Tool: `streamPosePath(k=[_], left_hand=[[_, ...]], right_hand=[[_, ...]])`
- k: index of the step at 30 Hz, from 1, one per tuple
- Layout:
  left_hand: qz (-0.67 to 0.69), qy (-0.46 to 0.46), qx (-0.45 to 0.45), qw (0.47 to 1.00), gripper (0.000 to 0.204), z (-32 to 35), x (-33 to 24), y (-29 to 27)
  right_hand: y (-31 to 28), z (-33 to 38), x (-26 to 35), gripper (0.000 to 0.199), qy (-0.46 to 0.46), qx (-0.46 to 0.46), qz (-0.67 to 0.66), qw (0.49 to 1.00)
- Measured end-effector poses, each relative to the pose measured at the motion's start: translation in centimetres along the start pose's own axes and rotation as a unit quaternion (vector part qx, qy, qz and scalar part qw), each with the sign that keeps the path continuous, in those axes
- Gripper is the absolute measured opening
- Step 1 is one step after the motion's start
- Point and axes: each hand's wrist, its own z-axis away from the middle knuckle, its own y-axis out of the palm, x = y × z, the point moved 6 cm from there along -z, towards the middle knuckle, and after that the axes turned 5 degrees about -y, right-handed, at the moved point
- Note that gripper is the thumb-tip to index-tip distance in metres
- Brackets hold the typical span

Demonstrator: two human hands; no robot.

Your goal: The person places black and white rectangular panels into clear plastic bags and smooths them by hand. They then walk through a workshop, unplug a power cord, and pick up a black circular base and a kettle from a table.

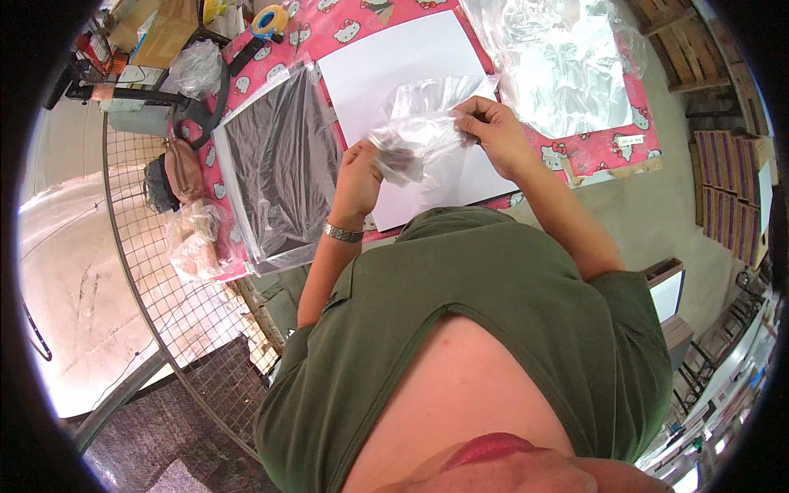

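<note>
A clear plastic bag [426,135] stretches between my two hands, crumpled and shiny. My left hand [359,177], with a metal watch on its wrist, grips the bag's left side. At the bag's right side, my right hand [491,131] pinches an edge between thumb and fingers. Beneath the bag lies a large white sheet [353,78] on the pink patterned tabletop [347,31]. Left of the sheet is a dark flat panel [279,152] wrapped in clear plastic. To the right, a pile of clear plastic bags [567,82] covers something white.
A yellow tape roll [269,21] sits at the table's back left, near a black bar stand [148,96] and a cardboard box [168,37]. A brown pouch [183,171] lies by the left edge, beside wire mesh [156,238]. Stacked boxes [730,193] stand on the right.
</note>
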Motion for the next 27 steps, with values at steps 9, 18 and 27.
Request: streamPosePath(k=[9,18,27], left_hand=[[-0.065,0.149,-0.048,0.986,0.023,-0.4,-1.9,-2.3],[0.105,0.088,0.058,0.989,0.027,-0.6,-3.7,-4.5],[-0.352,0.277,-0.066,0.892,0.051,0.8,-8.5,-14.0]], right_hand=[[1.7,-1.6,2.9,0.024,-0.136,0.118,0.319,0.93],[6.7,0.6,1.7,0.022,0.073,0.401,0.112,0.906],[0.8,-1.4,6.1,0.027,-0.01,0.509,0.119,0.852]])
